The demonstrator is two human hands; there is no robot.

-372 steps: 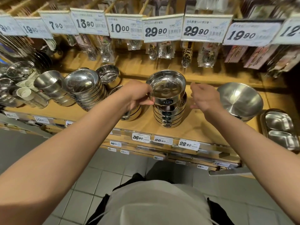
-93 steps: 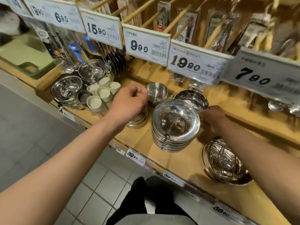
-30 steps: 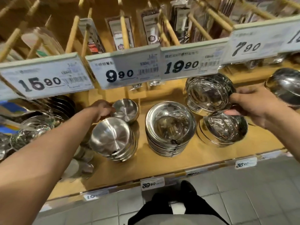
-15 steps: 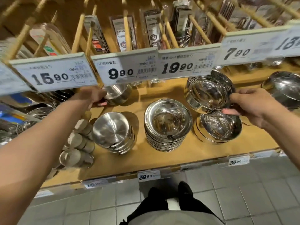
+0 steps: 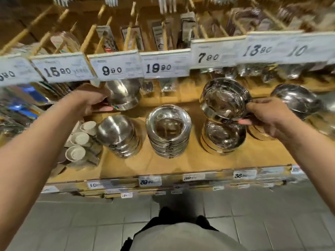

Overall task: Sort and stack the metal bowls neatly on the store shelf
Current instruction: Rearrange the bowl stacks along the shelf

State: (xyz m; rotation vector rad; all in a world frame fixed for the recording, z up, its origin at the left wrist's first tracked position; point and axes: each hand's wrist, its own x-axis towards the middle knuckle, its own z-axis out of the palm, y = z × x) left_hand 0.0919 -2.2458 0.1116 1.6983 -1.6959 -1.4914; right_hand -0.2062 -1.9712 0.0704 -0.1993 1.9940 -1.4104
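While my left hand (image 5: 88,102) grips a small bowl (image 5: 123,96) at ten o'clock, tilted just under the price tags (image 5: 116,67), my right hand (image 5: 262,116) pinches the rim of a wide bowl (image 5: 223,100) at two o'clock, held tilted above another bowl (image 5: 224,137). Between them stand two stacks (image 5: 169,134), slightly apart. Bare wooden shelf (image 5: 181,162) runs along the front edge at six o'clock.

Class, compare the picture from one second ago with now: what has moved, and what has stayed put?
The left hand has lifted its small bowl up toward the price tags. The right hand still holds a shiny bowl above the right stack. The middle stack is unchanged.
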